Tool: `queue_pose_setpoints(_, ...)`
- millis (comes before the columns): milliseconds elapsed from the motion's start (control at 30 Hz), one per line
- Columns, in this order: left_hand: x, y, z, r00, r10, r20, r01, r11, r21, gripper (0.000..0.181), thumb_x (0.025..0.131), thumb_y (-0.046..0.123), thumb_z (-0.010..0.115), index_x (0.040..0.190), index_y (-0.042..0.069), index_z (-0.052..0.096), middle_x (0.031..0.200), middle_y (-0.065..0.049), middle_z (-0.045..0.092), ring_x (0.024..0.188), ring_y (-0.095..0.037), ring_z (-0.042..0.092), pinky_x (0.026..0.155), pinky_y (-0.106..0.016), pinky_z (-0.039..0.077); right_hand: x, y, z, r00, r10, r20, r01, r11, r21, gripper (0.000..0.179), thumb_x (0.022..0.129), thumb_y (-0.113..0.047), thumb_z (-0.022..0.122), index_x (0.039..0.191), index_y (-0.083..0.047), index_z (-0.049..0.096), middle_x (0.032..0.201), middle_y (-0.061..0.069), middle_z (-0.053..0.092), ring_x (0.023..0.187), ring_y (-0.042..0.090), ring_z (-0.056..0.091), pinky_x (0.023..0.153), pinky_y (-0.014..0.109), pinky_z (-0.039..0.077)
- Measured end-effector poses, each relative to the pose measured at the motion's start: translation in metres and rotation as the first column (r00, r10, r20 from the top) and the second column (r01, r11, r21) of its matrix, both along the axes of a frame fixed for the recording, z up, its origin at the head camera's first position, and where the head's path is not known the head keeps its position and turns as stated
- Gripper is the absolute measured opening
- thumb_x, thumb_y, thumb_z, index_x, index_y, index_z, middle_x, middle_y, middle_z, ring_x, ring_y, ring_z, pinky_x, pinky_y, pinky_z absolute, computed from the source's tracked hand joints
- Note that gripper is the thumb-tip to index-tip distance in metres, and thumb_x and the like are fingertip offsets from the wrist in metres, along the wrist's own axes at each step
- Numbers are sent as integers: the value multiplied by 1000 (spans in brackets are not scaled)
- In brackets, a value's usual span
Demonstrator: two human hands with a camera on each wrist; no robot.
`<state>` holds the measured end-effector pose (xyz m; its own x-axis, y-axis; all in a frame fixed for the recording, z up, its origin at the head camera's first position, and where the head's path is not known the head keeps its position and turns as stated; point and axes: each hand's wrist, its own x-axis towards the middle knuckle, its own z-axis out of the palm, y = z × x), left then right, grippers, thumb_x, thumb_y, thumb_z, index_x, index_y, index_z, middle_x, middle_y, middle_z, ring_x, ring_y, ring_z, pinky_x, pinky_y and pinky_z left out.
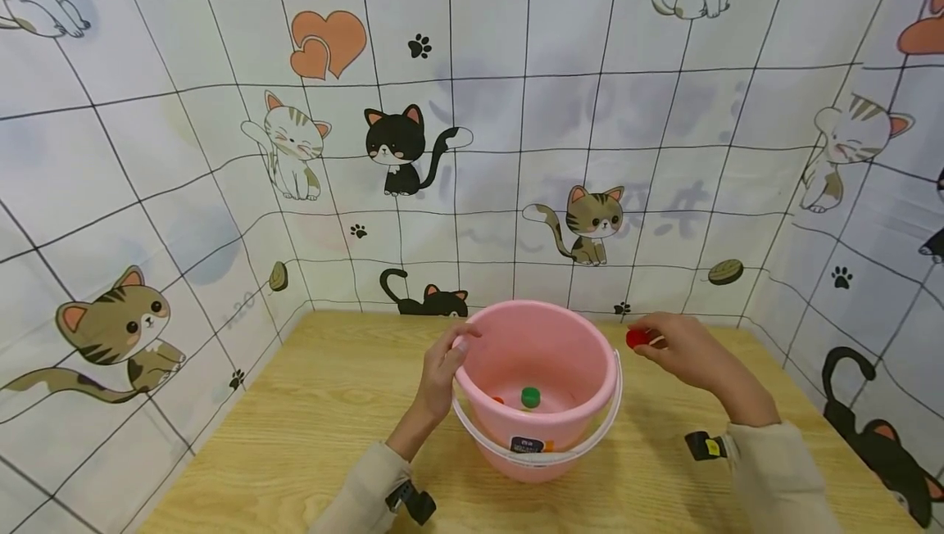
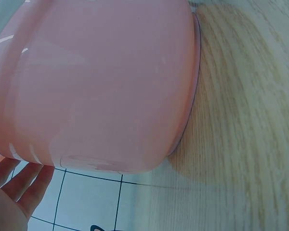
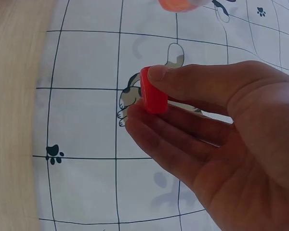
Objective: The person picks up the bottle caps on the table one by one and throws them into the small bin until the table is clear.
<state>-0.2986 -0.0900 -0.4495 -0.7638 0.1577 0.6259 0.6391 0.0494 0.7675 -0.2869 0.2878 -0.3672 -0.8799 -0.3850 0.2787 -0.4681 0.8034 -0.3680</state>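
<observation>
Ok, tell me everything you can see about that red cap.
The red cap is small, round and looks like smooth plastic, plain red with no marking that shows. The right hand pinches it between thumb and fingertips, tilted on its side, in the air just right of the pink bucket's rim and above the wooden table. Nothing else touches it.

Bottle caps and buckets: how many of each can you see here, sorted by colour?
Red cap: 1, pinched in the right hand
Green cap: 1, inside the bucket
Orange cap: 1, partly hidden inside the bucket
Pink bucket: 1, on the table, left hand on its rim
Total: 4 things
</observation>
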Motion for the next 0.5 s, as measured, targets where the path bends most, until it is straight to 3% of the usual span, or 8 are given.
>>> queue_pose_setpoints(167, 2, 0, 1, 1000, 1, 10, -1, 1000, -6, 35, 102, 25, 43, 122, 4, 64, 122, -21, 66, 97, -34, 66, 76, -35, 61, -1, -5, 10, 1000, 0, -23, 0, 1000, 5, 28, 93, -10, 74, 118, 2, 71, 107, 15, 74, 94, 29, 72, 79, 44, 63)
queue_pose_setpoints(500, 2, 0, 2, 1000, -18, 6, 18, 1000, -3, 37, 103, 25, 41, 123, 2, 62, 119, -24, 65, 92, -39, 67, 73, -38, 62, -3, -13, 30, 997, 28, -73, -27, 999, 26, 27, 92, -8, 73, 117, 4, 71, 107, 17, 74, 93, 31, 73, 78, 43, 63)
